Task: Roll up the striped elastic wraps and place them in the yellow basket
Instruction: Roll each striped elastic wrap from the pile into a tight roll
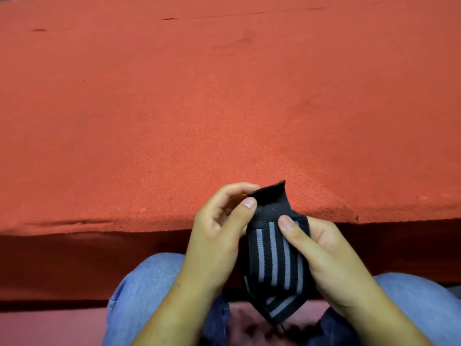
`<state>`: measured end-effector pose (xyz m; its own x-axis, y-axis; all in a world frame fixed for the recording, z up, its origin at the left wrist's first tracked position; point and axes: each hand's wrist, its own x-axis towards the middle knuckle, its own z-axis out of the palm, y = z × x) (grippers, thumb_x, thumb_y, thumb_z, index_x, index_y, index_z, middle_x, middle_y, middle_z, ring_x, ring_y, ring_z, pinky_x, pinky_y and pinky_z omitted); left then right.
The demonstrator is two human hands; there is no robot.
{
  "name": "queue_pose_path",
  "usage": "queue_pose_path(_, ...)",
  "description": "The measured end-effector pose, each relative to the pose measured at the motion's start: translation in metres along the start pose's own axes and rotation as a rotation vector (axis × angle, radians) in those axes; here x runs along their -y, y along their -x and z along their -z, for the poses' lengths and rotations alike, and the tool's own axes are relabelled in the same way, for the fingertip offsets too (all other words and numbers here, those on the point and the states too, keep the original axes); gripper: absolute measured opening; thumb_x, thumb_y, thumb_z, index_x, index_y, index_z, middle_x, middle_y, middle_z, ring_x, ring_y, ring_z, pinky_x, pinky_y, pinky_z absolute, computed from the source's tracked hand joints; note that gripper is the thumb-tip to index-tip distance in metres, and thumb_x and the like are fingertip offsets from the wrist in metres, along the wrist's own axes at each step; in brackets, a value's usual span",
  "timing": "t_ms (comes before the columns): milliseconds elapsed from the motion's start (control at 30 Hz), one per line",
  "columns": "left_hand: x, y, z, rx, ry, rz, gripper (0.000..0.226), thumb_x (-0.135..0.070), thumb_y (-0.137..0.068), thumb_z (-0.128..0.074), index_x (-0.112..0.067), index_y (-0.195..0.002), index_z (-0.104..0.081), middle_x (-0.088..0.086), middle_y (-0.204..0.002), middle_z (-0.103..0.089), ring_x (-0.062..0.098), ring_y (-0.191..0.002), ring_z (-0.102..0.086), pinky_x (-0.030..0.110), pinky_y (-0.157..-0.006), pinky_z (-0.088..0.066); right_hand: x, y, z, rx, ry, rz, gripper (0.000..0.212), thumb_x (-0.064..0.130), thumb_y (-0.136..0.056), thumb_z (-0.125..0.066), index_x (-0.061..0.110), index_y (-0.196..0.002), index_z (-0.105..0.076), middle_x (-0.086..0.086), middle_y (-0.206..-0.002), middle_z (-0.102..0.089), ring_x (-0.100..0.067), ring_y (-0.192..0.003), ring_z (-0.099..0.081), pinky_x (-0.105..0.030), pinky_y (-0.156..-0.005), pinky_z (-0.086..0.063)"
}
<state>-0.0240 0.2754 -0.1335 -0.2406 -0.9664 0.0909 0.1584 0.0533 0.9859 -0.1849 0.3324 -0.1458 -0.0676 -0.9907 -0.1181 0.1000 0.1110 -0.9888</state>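
Nearest, knees in blue jeans (149, 283) frame the lap. Above them both hands hold the striped elastic wrap (274, 258): the right hand (331, 258) curls round its striped body, thumb on top, and the left hand (217, 236) pinches its plain black far end. Beyond stretches the red-covered table (224, 96).

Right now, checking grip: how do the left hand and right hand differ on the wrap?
The left hand pinches the plain black end of the striped wrap, higher; the right hand holds its striped part, lower. The left hand's fingers show, curled; the right hand's lie hidden behind the wrap. Both hold it.
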Motion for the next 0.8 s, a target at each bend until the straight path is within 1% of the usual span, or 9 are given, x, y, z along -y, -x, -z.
queue_pose_path(67,-0.0014,0.0006,-0.0008,0.012,0.006,0.002,0.026,-0.048,-0.087,-0.065,-0.029,-0.101,-0.075,0.012,-0.106,-0.073,0.039,-0.097,-0.066,0.069,-0.091,-0.051,0.0003,0.0004,0.0004,-0.005,0.015,0.004,0.055,0.059,-0.088,-0.064,0.006,-0.096,-0.074,-0.027,-0.095,-0.074,-0.026,-0.081,-0.070,-0.044,-0.078,-0.054)
queue_pose_path(133,-0.0018,0.0006,-0.0023,0.017,0.025,-0.001,0.026,-0.050,-0.089,-0.064,-0.028,-0.098,-0.076,0.005,-0.103,-0.075,0.032,-0.098,-0.070,0.060,-0.088,-0.055,0.0018,0.0005,0.0000,-0.008,0.024,0.007,0.052,0.057,-0.088,-0.064,0.007,-0.093,-0.075,-0.025,-0.091,-0.074,-0.024,-0.079,-0.070,-0.040,-0.075,-0.054)
queue_pose_path(233,-0.0010,-0.0003,-0.0028,0.014,0.028,-0.007,0.023,-0.046,-0.089,-0.066,-0.027,-0.094,-0.076,0.004,-0.104,-0.078,0.026,-0.098,-0.072,0.047,-0.088,-0.056,0.0028,0.0003,-0.0009,-0.004,0.036,0.017,0.044,0.053,-0.093,-0.064,0.010,-0.089,-0.074,-0.022,-0.087,-0.074,-0.019,-0.076,-0.068,-0.036,-0.073,-0.053)
queue_pose_path(267,-0.0008,-0.0006,-0.0024,0.013,0.014,-0.013,0.017,-0.042,-0.089,-0.069,-0.027,-0.094,-0.076,0.004,-0.105,-0.078,0.024,-0.099,-0.073,0.043,-0.087,-0.056,0.0039,0.0004,-0.0013,-0.002,0.037,0.013,0.042,0.051,-0.096,-0.064,0.011,-0.089,-0.075,-0.020,-0.086,-0.075,-0.018,-0.076,-0.068,-0.034,-0.073,-0.054)
queue_pose_path(333,-0.0004,-0.0012,-0.0019,0.013,-0.003,-0.016,0.003,-0.025,-0.091,-0.074,-0.025,-0.094,-0.076,0.003,-0.104,-0.079,0.017,-0.098,-0.073,0.030,-0.083,-0.054,0.0053,0.0007,-0.0020,0.008,0.030,0.005,0.035,0.047,-0.100,-0.063,0.016,-0.089,-0.077,-0.012,-0.084,-0.077,-0.015,-0.077,-0.071,-0.028,-0.072,-0.055)
queue_pose_path(400,-0.0005,-0.0005,-0.0024,-0.007,-0.017,-0.005,0.012,-0.006,-0.093,-0.073,-0.018,-0.094,-0.075,0.000,-0.099,-0.079,0.009,-0.092,-0.072,0.020,-0.079,-0.053,0.0074,0.0012,-0.0029,0.016,0.021,-0.003,0.030,0.043,-0.095,-0.060,0.020,-0.091,-0.079,-0.008,-0.086,-0.079,-0.014,-0.079,-0.073,-0.024,-0.072,-0.055)
queue_pose_path(500,-0.0022,0.0006,-0.0037,-0.022,-0.008,0.022,0.017,0.003,-0.092,-0.070,-0.014,-0.095,-0.073,0.000,-0.098,-0.080,0.007,-0.087,-0.073,0.019,-0.077,-0.054,0.0074,0.0008,-0.0035,0.017,0.031,-0.008,0.028,0.042,-0.094,-0.059,0.022,-0.092,-0.079,-0.008,-0.089,-0.080,-0.014,-0.080,-0.074,-0.023,-0.072,-0.056)
queue_pose_path(633,-0.0015,0.0008,-0.0036,-0.053,-0.015,0.024,0.026,0.004,-0.090,-0.072,-0.021,-0.094,-0.075,0.002,-0.102,-0.079,0.012,-0.088,-0.072,0.024,-0.081,-0.057,0.0066,0.0003,-0.0056,0.018,0.064,0.011,0.027,0.043,-0.093,-0.059,0.024,-0.093,-0.078,-0.004,-0.088,-0.079,-0.010,-0.080,-0.073,-0.023,-0.072,-0.055)
queue_pose_path(800,-0.0030,0.0029,-0.0047,-0.032,-0.008,0.043,0.035,0.005,-0.088,-0.074,-0.027,-0.101,-0.077,0.003,-0.097,-0.078,0.013,-0.088,-0.072,0.020,-0.080,-0.055,0.0069,-0.0005,-0.0064,-0.007,0.114,0.062,0.032,0.052,-0.095,-0.060,0.025,-0.093,-0.078,0.002,-0.082,-0.077,-0.006,-0.076,-0.068,-0.022,-0.070,-0.052)
